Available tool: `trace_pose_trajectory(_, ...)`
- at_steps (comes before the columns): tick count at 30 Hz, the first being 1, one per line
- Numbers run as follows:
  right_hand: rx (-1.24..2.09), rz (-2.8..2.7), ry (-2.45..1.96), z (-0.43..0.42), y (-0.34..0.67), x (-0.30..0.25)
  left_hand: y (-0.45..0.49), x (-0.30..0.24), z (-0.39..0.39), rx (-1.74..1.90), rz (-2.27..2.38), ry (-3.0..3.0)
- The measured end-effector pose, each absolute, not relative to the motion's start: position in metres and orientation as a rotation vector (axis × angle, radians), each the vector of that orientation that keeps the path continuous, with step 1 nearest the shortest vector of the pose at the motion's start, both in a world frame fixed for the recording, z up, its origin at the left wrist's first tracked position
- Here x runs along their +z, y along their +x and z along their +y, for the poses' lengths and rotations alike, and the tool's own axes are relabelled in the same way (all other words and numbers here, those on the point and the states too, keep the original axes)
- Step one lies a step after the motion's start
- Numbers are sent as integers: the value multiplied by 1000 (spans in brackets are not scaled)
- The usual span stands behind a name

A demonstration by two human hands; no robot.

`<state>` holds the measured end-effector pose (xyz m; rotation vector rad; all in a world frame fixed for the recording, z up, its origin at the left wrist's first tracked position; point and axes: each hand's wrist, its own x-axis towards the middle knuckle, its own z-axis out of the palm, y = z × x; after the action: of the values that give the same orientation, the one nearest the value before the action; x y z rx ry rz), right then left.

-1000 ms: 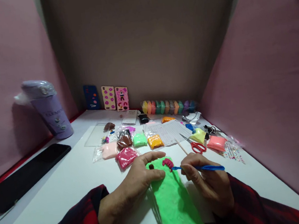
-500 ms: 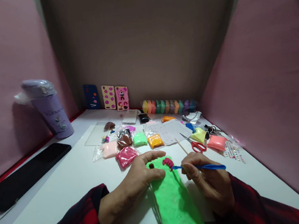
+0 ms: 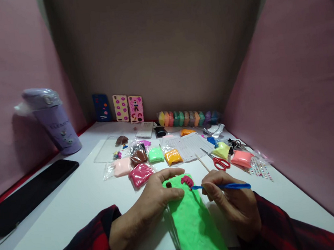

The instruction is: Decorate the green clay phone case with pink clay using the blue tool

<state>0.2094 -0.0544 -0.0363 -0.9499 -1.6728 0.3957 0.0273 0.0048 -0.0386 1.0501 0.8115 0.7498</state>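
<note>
A phone case [image 3: 194,223] coated in bright green clay lies in front of me, its near end past the bottom of the view. My left hand [image 3: 155,193] grips its upper left part, thumb on the green face and fingers over the far edge. Near the thumb is a small dark brown spot [image 3: 168,184]. A ridged dark pink clay piece [image 3: 187,181] sits at the top right of the case. My right hand [image 3: 233,202] pinches a blue modelling tool [image 3: 229,186], whose tip is at the lower edge of the pink piece.
Beyond the case lie bagged clays, including a dark pink packet [image 3: 142,174] and an orange one [image 3: 173,156]. Red-handled scissors [image 3: 221,163] and a wooden stick [image 3: 202,162] rest to the right. A black phone [image 3: 32,194] and purple tumbler [image 3: 59,126] stand left; decorated cases [image 3: 121,108] lean behind.
Hardly anything differs. The blue tool's tip has shifted very slightly at the pink piece, and the whole view has drifted a few pixels.
</note>
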Motion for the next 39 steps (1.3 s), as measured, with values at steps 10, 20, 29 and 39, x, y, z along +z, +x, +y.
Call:
trace_pose_trajectory(10,433,-1674,-934,-54,210,-36,28,-37,4,747,811,1056)
trace_pose_trajectory(20,440,-1605,-950,-53,209,-39,27,-36,3,752,813,1066)
trace_pose_trajectory(29,439,-1584,-977,-55,208,-37,28,-35,3,741,826,1044)
trace_pose_trajectory(39,446,-1574,-986,-55,208,-38,28,-37,4,736,835,1044)
